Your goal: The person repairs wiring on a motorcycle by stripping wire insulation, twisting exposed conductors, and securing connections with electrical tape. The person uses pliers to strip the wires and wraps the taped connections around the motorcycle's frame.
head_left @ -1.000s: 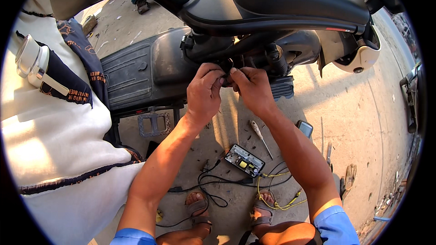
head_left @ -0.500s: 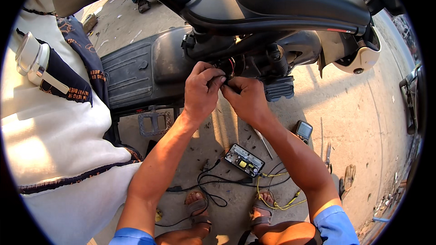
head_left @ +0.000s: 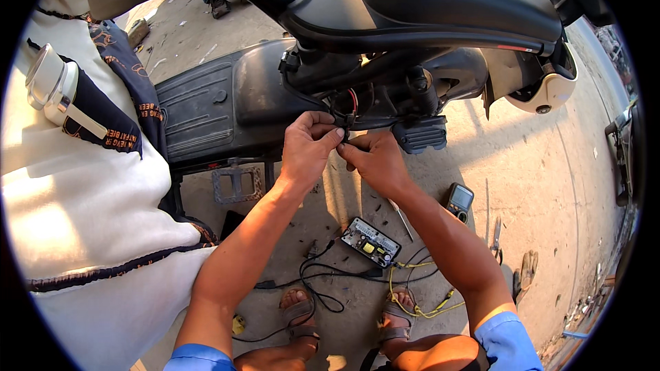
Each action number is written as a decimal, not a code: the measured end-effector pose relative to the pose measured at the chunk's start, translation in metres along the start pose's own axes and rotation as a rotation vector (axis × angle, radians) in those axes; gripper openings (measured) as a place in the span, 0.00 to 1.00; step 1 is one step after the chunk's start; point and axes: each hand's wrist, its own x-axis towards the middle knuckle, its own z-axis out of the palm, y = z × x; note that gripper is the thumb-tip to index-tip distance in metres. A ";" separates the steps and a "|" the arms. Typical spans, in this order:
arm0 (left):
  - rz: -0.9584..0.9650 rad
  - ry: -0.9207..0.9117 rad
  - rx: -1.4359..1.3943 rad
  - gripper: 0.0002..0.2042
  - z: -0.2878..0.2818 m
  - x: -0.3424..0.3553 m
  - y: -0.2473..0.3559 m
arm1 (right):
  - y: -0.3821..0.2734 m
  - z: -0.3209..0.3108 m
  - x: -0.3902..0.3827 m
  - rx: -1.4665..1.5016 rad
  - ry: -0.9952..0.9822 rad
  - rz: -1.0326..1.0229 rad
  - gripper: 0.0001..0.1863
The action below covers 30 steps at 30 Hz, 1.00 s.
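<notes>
My left hand (head_left: 309, 150) and my right hand (head_left: 377, 158) meet at the side of a dark electric bike (head_left: 265, 82). Both are closed in a pinch, fingertips nearly touching. Thin wires (head_left: 354, 99), red and pale ones among them, come down from the bike's open underside to my fingertips. A small dark piece (head_left: 346, 133) on the wires shows between the two thumbs; its exact kind is too small to tell. My fingers partly hide the wire ends.
Below lie an opened charger with a bare circuit board (head_left: 370, 242), black cables (head_left: 309, 282), yellow wires (head_left: 392, 282), a handheld meter (head_left: 460, 200), scissors (head_left: 496, 240), gloves (head_left: 526, 273) and a thin metal tool (head_left: 402, 221). A pedal (head_left: 237, 184) juts from the bike. A white helmet (head_left: 553, 89) hangs right.
My hands have shifted slightly down, and the right one has turned a little. More of the wires and the small dark piece shows. The view has moved slightly.
</notes>
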 end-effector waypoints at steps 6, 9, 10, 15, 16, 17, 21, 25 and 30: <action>0.046 -0.014 0.083 0.09 0.003 0.004 -0.009 | -0.019 -0.008 0.016 0.027 0.229 -0.063 0.15; 0.075 -0.021 0.132 0.07 0.002 0.005 -0.014 | -0.013 -0.008 0.025 -0.003 0.197 -0.064 0.15; 0.093 -0.023 0.145 0.07 0.001 0.005 -0.017 | -0.007 -0.009 0.027 -0.002 0.194 -0.076 0.15; 0.119 -0.008 0.316 0.07 -0.007 0.006 -0.015 | 0.009 -0.007 0.030 0.048 0.187 -0.062 0.15; 0.120 0.017 0.336 0.07 -0.008 0.006 -0.015 | 0.010 -0.007 0.029 0.061 0.185 -0.065 0.14; 0.056 0.017 0.254 0.07 -0.008 0.006 -0.011 | 0.011 -0.007 0.029 0.074 0.183 -0.068 0.14; -0.133 0.044 -0.013 0.07 0.002 0.004 0.017 | 0.011 -0.009 0.026 0.162 0.187 -0.061 0.14; -0.132 0.053 -0.158 0.08 0.006 0.009 0.019 | 0.009 -0.009 0.025 0.224 0.179 -0.065 0.15; -0.107 0.067 -0.313 0.06 0.010 0.008 0.020 | 0.009 -0.006 0.027 0.292 0.166 -0.062 0.15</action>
